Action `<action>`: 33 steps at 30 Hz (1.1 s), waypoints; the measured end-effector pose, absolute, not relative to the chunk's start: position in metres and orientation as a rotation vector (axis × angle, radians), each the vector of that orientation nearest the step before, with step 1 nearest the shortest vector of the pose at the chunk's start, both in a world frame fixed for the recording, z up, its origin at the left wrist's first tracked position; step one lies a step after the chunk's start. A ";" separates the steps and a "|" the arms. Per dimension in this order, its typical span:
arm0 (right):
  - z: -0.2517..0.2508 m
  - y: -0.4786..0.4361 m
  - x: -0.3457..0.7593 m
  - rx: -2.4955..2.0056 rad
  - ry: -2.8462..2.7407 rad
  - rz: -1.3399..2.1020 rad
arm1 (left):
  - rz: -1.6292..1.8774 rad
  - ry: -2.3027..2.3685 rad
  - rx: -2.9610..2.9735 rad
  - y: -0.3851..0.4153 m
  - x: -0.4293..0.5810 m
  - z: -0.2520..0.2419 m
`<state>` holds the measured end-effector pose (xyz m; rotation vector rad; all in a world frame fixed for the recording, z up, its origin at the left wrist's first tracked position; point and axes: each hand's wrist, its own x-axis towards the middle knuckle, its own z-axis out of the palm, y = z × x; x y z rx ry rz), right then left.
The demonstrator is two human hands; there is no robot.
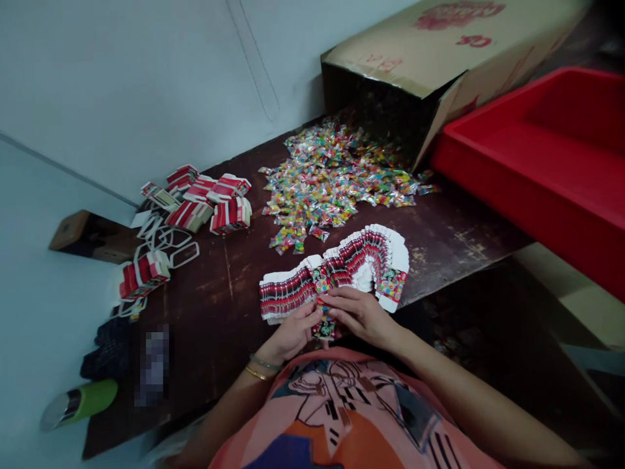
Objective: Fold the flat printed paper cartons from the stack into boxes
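Close to my body, a small colourful printed carton point(323, 324) is held between both hands. My left hand point(297, 330) grips its left side, thumb on the front. From the right, my right hand point(362, 315) has its fingers closed at the carton's upper edge. Just beyond my hands lies a long fanned row of flat red, black and white cartons point(288, 293), overlapping one another. Its right end curves toward me, with one carton point(392, 284) showing its bright printed face. Farther back spreads a heap of small clear packets of coloured sweets point(332, 179).
A large cardboard box point(454, 45) lies on its side behind the sweets, beside a red tray point(527, 176). Bundled red-and-white cartons point(231, 215) and white bands point(166, 238) lie at left on the dark table point(215, 326). A green bottle point(95, 398) sits at the table's left edge.
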<state>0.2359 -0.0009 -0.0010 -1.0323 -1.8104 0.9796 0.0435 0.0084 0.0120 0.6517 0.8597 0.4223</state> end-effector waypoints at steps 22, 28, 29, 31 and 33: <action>-0.038 -0.053 0.327 -1.584 -1.703 0.492 | 0.213 0.743 0.690 0.012 0.096 -0.008; -0.060 -0.024 0.320 -1.928 -1.727 0.239 | 0.237 0.766 0.670 0.015 0.105 -0.011; -0.065 -0.018 0.319 -1.958 -1.749 0.205 | 0.226 0.765 0.676 0.015 0.105 -0.011; -0.070 -0.010 0.319 -1.961 -1.816 0.161 | 0.220 0.769 0.681 0.014 0.104 -0.010; -0.062 -0.010 0.320 -1.906 -1.899 0.159 | 0.230 0.777 0.663 0.013 0.102 -0.010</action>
